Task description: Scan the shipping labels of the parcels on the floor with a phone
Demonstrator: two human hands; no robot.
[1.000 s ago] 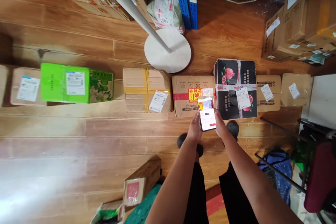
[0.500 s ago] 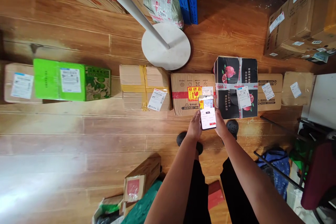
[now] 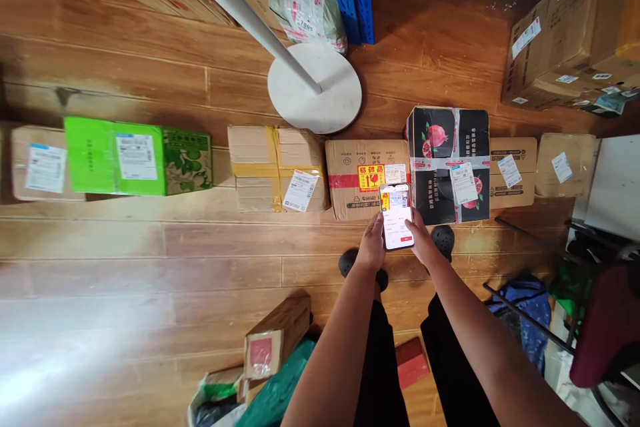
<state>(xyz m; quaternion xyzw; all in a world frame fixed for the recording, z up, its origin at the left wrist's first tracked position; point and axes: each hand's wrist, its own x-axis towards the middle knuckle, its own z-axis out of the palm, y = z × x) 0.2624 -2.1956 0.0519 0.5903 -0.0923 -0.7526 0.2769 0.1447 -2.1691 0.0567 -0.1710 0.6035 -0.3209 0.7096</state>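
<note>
A smartphone (image 3: 397, 227) with a lit screen is held upright between both hands. My left hand (image 3: 372, 240) is closed around its left edge. My right hand (image 3: 421, 237) grips the right edge, its thumb over the screen. On the screen are a camera picture of a label and a red button. Just beyond the phone lies a brown carton (image 3: 350, 180) with a yellow and red fragile sticker and a white label, partly covered by the phone. To its right stands a black box (image 3: 440, 133) printed with pomegranates.
Along the same row lie a taped carton (image 3: 255, 147), a bright green box (image 3: 95, 153) and smaller labelled cartons (image 3: 553, 147). Beyond them stands a white round pole base (image 3: 335, 107). Cartons (image 3: 530, 73) are stacked at the far right; a maroon chair (image 3: 603, 333) is at the near right.
My right thumb has moved in over the phone's screen. The phone has shifted slightly down and right in view, and text on the screen has changed.
</note>
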